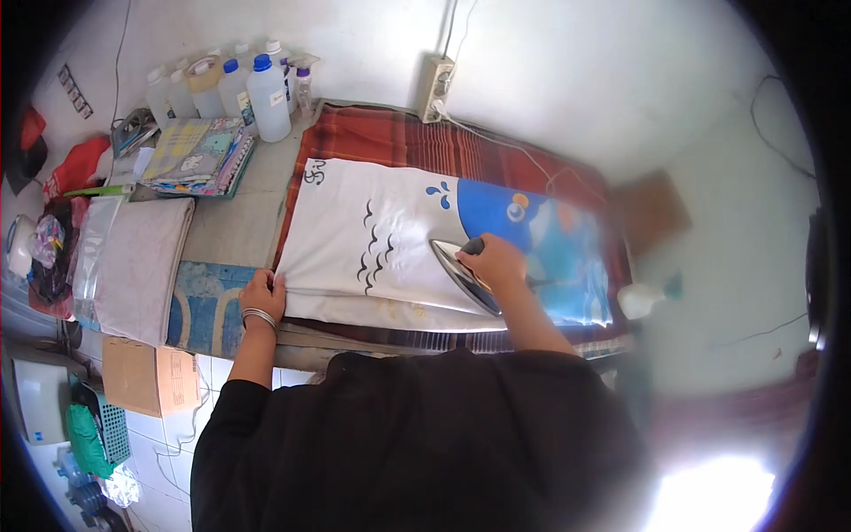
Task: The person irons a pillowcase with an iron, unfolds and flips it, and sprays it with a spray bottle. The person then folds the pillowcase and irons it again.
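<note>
A white printed cloth [412, 239] with a blue cartoon figure and black wavy marks lies spread on a red plaid cloth [372, 133]. In my right hand [496, 264] is the handle of a clothes iron [461, 273]. Its soleplate rests on the white cloth, near the blue print, with the pointed end toward the far left. My left hand [263, 297], with bangles at the wrist, pinches the near left corner of the white cloth. Creases run from there along the near edge, where a lower layer shows.
Several plastic bottles [269, 97] stand at the back left, beside a stack of folded cloths [199, 152]. A folded pale cloth [142, 266] lies left. A power strip [436, 89] hangs on the wall, with a cord trailing over the plaid cloth. Below is a cardboard box [151, 377].
</note>
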A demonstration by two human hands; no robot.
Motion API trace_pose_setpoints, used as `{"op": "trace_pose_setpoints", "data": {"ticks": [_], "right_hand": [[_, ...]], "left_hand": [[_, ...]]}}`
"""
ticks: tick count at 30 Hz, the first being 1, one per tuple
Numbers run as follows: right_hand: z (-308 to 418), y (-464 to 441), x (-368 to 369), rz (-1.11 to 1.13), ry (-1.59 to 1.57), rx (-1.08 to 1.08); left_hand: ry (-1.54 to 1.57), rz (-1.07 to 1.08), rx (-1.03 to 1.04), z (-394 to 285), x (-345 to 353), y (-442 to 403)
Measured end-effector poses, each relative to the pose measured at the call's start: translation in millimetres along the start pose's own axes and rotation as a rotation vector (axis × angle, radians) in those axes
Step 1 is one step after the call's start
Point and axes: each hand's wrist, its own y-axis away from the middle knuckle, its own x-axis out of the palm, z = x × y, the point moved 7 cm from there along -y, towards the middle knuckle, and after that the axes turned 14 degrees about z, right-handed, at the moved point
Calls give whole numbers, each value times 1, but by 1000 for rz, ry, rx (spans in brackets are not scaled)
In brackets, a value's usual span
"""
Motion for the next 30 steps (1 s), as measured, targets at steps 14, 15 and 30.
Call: {"op": "trace_pose_setpoints", "data": {"ticks": [14,15,30], "right_hand": [[60,-38,11,4,-6,-49],[68,-46,12,21,5,-77],[118,-14,35,133,138,-370]], "left_hand": [[339,-115,161,-1,-5,-1],[339,-118,157,-1,-6,0],[423,-119,115,6,-10,1]]}}
